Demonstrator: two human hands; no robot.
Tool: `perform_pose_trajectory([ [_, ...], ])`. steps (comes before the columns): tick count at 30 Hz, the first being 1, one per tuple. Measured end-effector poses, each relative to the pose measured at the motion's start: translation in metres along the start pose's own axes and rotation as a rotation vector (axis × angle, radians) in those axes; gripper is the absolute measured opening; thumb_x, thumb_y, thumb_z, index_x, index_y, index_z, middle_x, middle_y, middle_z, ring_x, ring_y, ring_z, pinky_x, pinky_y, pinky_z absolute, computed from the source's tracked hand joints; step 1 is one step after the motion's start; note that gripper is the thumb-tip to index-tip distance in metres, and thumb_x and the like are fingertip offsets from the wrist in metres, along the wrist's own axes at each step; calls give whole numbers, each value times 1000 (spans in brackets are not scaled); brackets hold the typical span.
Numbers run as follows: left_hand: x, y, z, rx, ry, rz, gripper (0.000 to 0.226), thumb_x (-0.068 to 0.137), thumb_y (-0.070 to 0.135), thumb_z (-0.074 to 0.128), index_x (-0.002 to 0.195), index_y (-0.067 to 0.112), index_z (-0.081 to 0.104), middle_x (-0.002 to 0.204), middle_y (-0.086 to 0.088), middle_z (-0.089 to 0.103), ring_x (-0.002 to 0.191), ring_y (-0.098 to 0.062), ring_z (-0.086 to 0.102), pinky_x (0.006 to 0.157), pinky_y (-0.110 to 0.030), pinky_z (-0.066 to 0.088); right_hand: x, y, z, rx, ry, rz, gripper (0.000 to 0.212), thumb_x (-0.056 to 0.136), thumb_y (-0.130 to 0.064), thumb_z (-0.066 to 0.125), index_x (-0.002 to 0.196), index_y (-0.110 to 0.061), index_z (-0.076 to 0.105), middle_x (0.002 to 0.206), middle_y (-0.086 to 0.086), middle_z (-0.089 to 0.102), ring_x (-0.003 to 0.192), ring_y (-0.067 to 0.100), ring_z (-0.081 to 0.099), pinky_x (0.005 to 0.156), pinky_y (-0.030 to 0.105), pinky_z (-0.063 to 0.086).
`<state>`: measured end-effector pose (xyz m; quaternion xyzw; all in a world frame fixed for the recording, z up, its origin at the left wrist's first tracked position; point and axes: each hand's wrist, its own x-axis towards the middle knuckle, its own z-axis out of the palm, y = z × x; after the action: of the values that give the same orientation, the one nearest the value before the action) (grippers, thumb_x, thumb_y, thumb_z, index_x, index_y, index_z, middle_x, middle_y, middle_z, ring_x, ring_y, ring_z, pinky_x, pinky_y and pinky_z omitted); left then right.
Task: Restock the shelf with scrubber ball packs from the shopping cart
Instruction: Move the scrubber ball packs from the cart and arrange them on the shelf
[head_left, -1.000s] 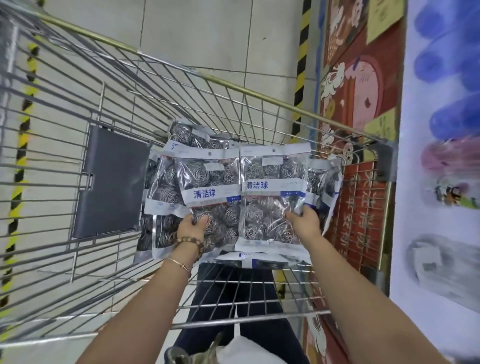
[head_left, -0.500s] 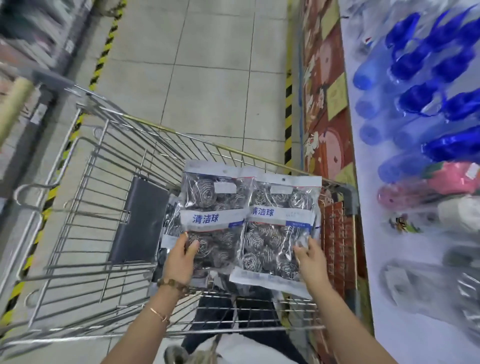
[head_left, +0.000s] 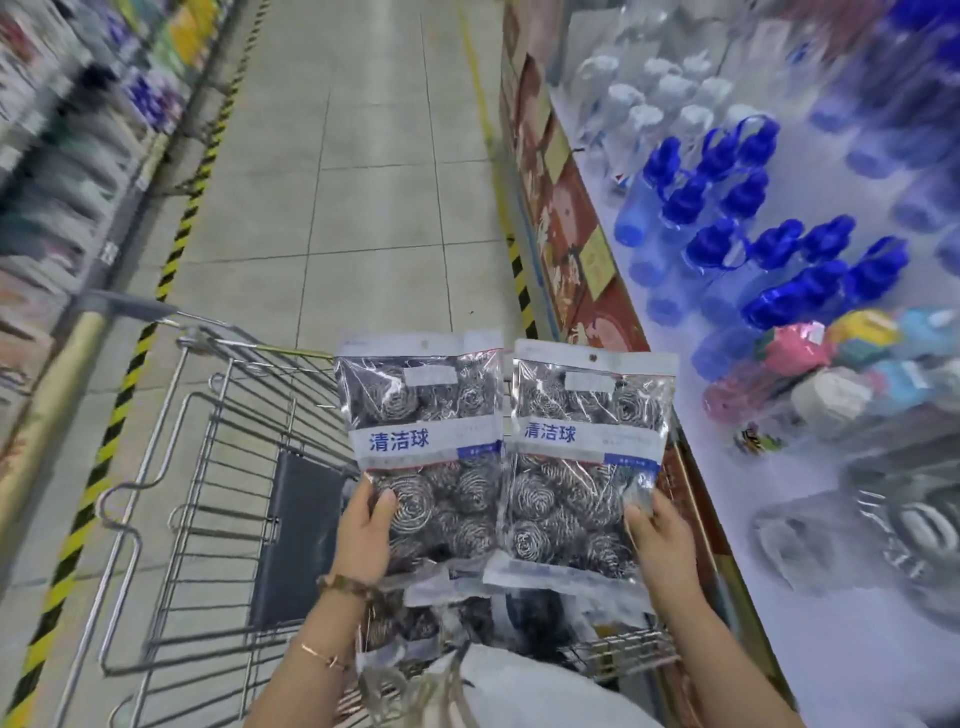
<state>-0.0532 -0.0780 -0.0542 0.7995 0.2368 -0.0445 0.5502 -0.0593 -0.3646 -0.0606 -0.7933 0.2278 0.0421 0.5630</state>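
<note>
- Left pack (head_left: 423, 452): clear bag of steel scrubber balls with a white and blue label band. It is held upright over the shopping cart, label facing the person, probably so the print can be read and the hang hole stays on top.
- Right pack (head_left: 587, 462): same kind, held upright just beside the first, their edges touching or slightly overlapping. It is the one nearer the shelf.
- Left hand (head_left: 363, 530): grips the left pack by its lower left edge, thumb on the front and the other fingers (head_left: 383, 506) hidden behind. The low grip leaves the top free for hanging or slotting.
- Right hand (head_left: 660, 545): grips the right pack by its lower right edge in the same way, thumb in front.
- Spare packs (head_left: 415, 623): more of the same lie in the cart under the held pair, partly hidden, awaiting their turn.
- Shopping cart (head_left: 208, 467): wire basket below and left of the hands, with a grey flap (head_left: 296, 535) on its near wall. It is parked alongside the shelf, likely to keep the reach short.
- Shelf (head_left: 737, 519): white deck to the right, stocked with blue-capped bottles (head_left: 727, 208) and blurred goods. The spot for scrubbers cannot be made out.
- Stage, as judged: packs lifted clear, not yet placed.
</note>
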Motion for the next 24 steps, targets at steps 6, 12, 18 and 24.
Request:
perform_pose_trajectory([
  [6,7,7,-5,-3,-97,39,28,96,13,40,120,2,50,111,-18,56,94,-25,54,86,-39,43,-22,0,-6,33,190,31,15,93,-12,51,100,-21,61,93,2,65,87,18,57,78,35,43],
  [12,5,22,9,-48,-233,119,19,97,10,39,83,19,50,73,4,46,63,-7,37,53,-12,29,-63,9,-12,113,420,67,17,93,-8,51,95,-23,58,84,-8,61,78,10,53,70,29,38],
  [18,-7,35,42,-86,-444,157,20,96,11,41,101,29,47,86,22,46,76,9,42,66,-7,33,-118,27,-40,202,637,133,22,92,-8,53,86,-27,61,75,-8,60,71,12,52,69,28,39],
  [24,-32,35,79,-3,-588,164,44,96,28,42,137,13,41,143,-1,38,133,-18,33,113,-39,22,-178,39,-65,306,883,176,16,93,-6,51,93,-17,62,82,-7,61,74,7,52,73,26,41],
])
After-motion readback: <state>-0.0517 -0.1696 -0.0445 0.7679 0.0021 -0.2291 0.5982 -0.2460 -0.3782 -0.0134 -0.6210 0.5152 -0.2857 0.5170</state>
